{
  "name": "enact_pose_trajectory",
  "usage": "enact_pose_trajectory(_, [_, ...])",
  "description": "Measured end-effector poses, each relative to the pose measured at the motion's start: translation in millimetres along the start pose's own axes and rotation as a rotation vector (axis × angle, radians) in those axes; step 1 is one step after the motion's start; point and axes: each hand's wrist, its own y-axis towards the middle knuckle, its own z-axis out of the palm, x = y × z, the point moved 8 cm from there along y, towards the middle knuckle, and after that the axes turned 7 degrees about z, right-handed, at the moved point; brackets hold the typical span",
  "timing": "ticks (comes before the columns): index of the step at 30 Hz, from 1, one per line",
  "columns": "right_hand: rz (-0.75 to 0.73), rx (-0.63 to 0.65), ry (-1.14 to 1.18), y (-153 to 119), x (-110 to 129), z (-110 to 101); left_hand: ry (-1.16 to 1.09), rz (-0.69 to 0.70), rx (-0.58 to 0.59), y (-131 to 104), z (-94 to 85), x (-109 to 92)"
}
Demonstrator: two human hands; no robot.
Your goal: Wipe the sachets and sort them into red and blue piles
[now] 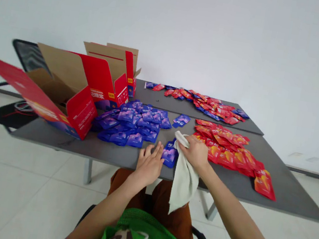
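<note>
A single blue-purple packet lies flat near the front edge of the grey table. My left hand rests at the packet's left side, palm down with its fingers stretched out. A pale cloth is gripped in my right hand at the packet's right side, and its loose end hangs over the table edge. To the left is a heap of blue packets. Red-orange packets are spread in a pile to the right. One more blue packet lies between the piles.
Open red cardboard boxes stand along the table's left side, their flaps up. A mixed pile of red and blue packets covers part of the rear tabletop. A black chair is beyond the left end.
</note>
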Motion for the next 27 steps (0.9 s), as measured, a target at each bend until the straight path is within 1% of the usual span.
enact_pose_trajectory(3, [-0.029,-0.258,0.160,0.3,-7.8,-46.7,-0.062,-0.094,-0.148,-1.3,-10.5,-2.5])
enact_pose_trajectory(4, [-0.040,-0.316,0.198,-2.2,-7.6,-58.5,-0.098,-0.108,-0.193,-1.4,-13.4,-5.6])
enact_pose_trajectory(6, [-0.081,-0.384,0.244,-8.2,-2.2,-72.6,-0.178,-0.070,-0.227,1.4,-14.2,-17.2])
enact_pose_trajectory(8, [-0.144,-0.411,0.272,-15.6,6.6,-75.6,-0.254,0.004,-0.197,6.3,-9.0,-30.2])
enact_pose_trajectory(10, [-0.200,-0.418,0.296,-24.0,13.3,-71.6,-0.325,0.007,-0.177,10.0,-3.1,-34.0])
enact_pose_trajectory(13, [-0.219,-0.455,0.368,-38.5,13.7,-64.0,-0.459,-0.121,-0.244,10.5,-2.2,-20.0])
enact_pose_trajectory(15, [-0.169,-0.495,0.454,-47.8,7.8,-59.6,-0.591,-0.191,-0.293,9.5,-4.2,-7.4])
enact_pose_trajectory(16, [-0.131,-0.505,0.502,-51.8,4.4,-56.3,-0.683,-0.226,-0.298,9.3,-3.6,-1.1])
enact_pose_trajectory(17, [-0.093,-0.499,0.546,-55.3,2.1,-51.6,-0.798,-0.282,-0.293,9.0,-1.0,6.1])
enact_pose_trajectory(19, [-0.048,-0.457,0.602,-61.1,3.0,-39.8,-1.102,-0.464,-0.239,6.9,12.8,18.8])
enact_pose_trajectory(21, [-0.075,-0.373,0.597,-65.3,14.1,-25.9,-1.413,-0.658,-0.177,3.4,29.2,23.0])
enact_pose_trajectory(22, [-0.114,-0.313,0.569,-66.8,23.2,-18.2,-1.534,-0.715,-0.153,2.9,34.5,21.9])
enact_pose_trajectory(23, [-0.163,-0.237,0.522,-67.9,33.9,-9.4,-1.620,-0.737,-0.137,3.6,37.0,20.4])
enact_pose_trajectory(25, [-0.246,-0.068,0.395,-69.5,54.2,9.5,-1.697,-0.725,-0.122,5.7,36.9,19.1])
enact_pose_trajectory(27, [-0.260,0.059,0.264,-68.8,65.5,25.1,-1.726,-0.701,-0.110,6.4,35.0,20.5])
